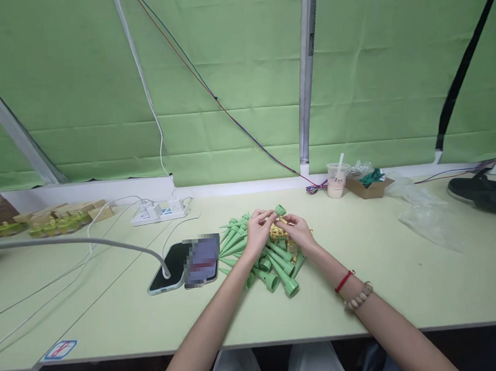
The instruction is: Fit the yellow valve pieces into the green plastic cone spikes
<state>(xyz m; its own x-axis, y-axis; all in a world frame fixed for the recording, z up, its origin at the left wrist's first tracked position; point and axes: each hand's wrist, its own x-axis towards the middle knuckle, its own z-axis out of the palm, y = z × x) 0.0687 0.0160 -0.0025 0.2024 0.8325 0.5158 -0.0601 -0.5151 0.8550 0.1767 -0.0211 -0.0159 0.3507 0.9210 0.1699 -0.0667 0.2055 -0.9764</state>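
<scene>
At the frame's centre, a green cone (280, 210) is pinched by the left hand (259, 229); what the curled right hand (298, 231) grips cannot be told. Above piled cones (284, 270) and yellow pieces (278, 232), fitting seems under way; steady alignment is probably called for.

Yellow pieces (278, 233) partly behind the right hand (300, 234), too small for clear shapes.

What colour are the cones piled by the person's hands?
The cones are light green, best seen in the head view.
</scene>
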